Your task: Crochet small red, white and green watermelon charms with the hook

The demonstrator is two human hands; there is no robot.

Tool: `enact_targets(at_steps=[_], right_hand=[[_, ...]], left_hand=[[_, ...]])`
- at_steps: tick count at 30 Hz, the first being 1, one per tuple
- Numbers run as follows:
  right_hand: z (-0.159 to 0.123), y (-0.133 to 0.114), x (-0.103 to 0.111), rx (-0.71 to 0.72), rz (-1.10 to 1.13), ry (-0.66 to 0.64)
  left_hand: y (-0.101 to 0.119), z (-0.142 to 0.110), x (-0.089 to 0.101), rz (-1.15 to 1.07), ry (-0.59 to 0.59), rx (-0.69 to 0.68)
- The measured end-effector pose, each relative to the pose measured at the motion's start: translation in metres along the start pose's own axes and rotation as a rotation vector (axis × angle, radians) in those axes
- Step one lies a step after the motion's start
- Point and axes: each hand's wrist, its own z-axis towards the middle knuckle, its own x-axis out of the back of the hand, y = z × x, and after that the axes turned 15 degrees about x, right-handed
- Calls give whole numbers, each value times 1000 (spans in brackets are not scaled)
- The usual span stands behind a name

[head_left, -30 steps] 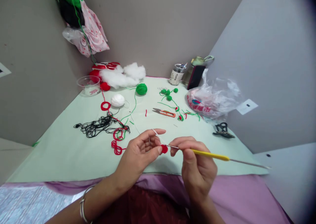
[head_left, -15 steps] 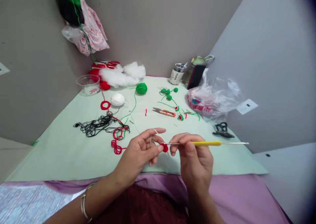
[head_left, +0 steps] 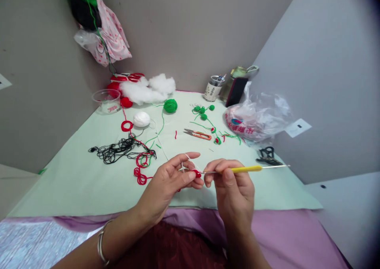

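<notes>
Between the thumb and fingers of my left hand is a small red crochet piece, partly hidden by the fingers. White yarn runs from the white yarn ball over my raised left index finger to the piece. My right hand is closed round the yellow handle of a crochet hook. The hook's thin left tip meets the edge of the red piece; its other metal end points right. Red yarn lies in loops left of my left hand.
Orange thread snips lie beyond my hands, beside small green crochet pieces. Tangled black yarn is at left. A green yarn ball, white stuffing and a clear tub stand behind. A plastic bag and black clip are at right.
The right end of the hook has shifted left and up a little, and its tip now sits at the red piece. My left fingers have turned the piece slightly.
</notes>
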Motion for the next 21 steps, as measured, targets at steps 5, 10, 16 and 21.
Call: enact_targets(at_steps=[5,10,16,21], right_hand=[[-6,-3,2,84,-161,-70],[-8,-9,5,280,-418,-205],[-10,-10,8,431,-609,-381],[-16,-4,9,464,-594,-373]], left_hand=[[-2,0,2,42,15,-58],[-3,-2,4,138,74,-111],[-2,-3,1,238,194,-163],[1,-2,1,267,220,-163]])
